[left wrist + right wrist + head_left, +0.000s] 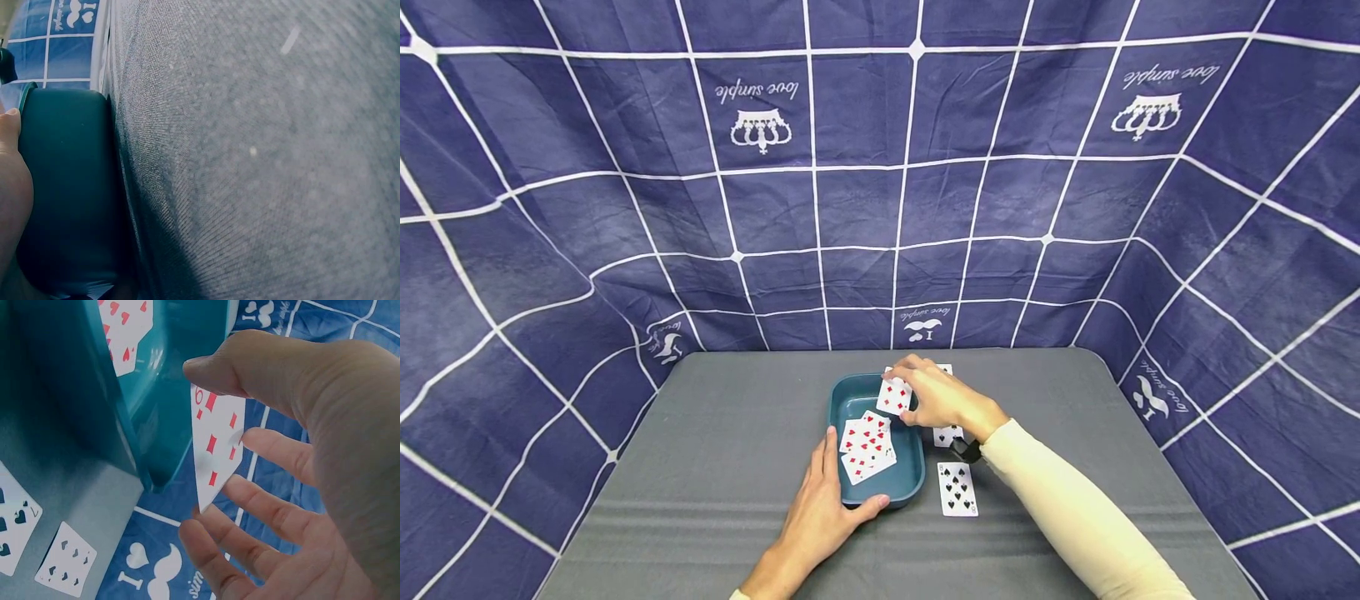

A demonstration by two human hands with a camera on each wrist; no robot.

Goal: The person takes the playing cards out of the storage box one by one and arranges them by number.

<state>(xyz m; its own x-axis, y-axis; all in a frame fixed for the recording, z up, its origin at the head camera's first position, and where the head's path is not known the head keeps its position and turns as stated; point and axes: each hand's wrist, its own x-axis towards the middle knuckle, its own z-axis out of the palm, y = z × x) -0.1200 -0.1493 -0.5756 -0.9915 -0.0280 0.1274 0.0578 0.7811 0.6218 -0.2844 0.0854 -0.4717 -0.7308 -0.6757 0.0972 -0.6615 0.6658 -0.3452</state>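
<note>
Head: right hand pinches diamond 6; grey tabletop, seemingly cloth; blue drapes.

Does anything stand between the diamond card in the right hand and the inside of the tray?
Nothing visible does: in the head view, the right hand holds the diamond card over the tray, near its far right corner; the cards inside lie nearer its middle.

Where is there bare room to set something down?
The gray table looks bare left of the tray and left hand, out to the blue cloth, and right of the right sleeve and loose cards, toward the cloth. The middle is crowded: other cards lie in the tray, and the right hand holds a six of diamonds near the tray's far end.
</note>
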